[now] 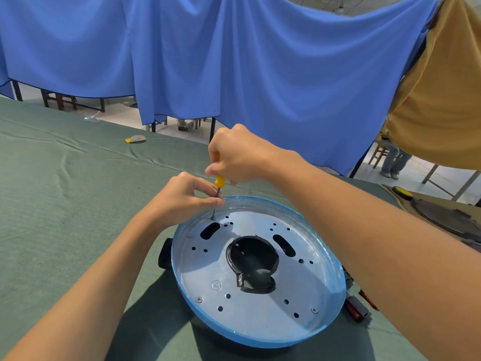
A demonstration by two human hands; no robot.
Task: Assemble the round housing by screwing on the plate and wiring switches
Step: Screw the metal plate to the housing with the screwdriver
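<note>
- Left hand [184,198] fingertips pinch the screwdriver [218,190] shaft just above its tip.
- Right hand [239,156] grips the yellow handle, tool near upright.
- Tip sits at the plate [208,267] far-left edge.
- Round housing [335,261], blue rim, lower centre on green cloth [65,191].

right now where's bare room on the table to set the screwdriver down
The widest bare patch is the green cloth left of the round housing, between the left hand and the small scrap near the far edge. It is crowded right of the housing: red and black parts lie beside its rim, with a dark round part beyond.
</note>
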